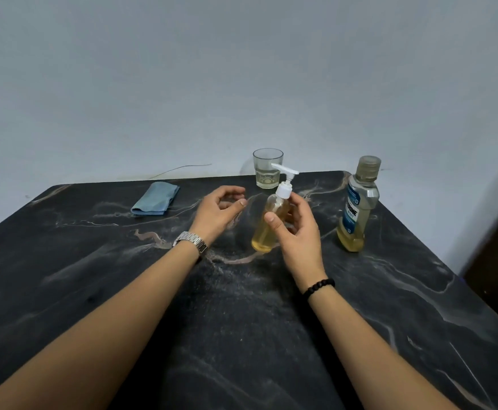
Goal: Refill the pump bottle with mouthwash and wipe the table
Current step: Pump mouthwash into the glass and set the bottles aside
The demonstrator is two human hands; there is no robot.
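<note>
A clear pump bottle [267,229] with yellowish liquid and a white pump head stands on the black marbled table [123,291]. My right hand [296,232] is curled round its middle, thumb across the front. My left hand [219,213] hovers just left of the bottle, fingers loosely curved, holding nothing. A mouthwash bottle [357,205] with a blue label and clear cap stands to the right, with yellowish liquid low in it. A folded blue cloth [155,199] lies at the back left.
A drinking glass [268,168] with a little pale liquid stands at the table's back edge, behind the pump bottle. A grey wall rises close behind. The table's right edge drops off beside a dark wooden piece [496,261].
</note>
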